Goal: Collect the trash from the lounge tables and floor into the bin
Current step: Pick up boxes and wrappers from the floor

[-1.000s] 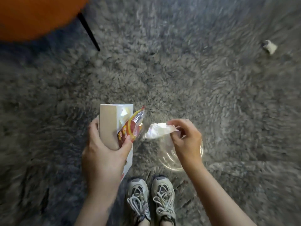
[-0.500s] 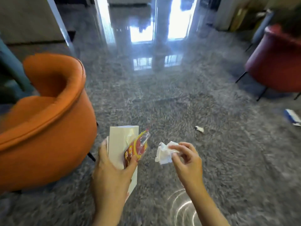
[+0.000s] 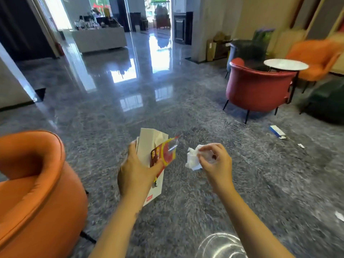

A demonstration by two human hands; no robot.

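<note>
Above the shaggy grey rug (image 3: 186, 211), the left hand (image 3: 135, 174) grips a white carton (image 3: 147, 148) and red wrapper (image 3: 162, 155); the right hand (image 3: 216, 162) pinches a crumpled white tissue (image 3: 192, 159). Mid-collection; next likely needs a free finger for the blue-white box (image 3: 277, 131).

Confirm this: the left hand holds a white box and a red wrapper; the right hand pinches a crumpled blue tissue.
Wrong in one point: in the head view the tissue in the right hand is white, not blue. The left hand does hold the box and wrapper.

Bright daylight enters beyond the glossy grey stone floor (image 3: 121, 71), giving strong glare there; the picture's edges are curved and blurred.
</note>
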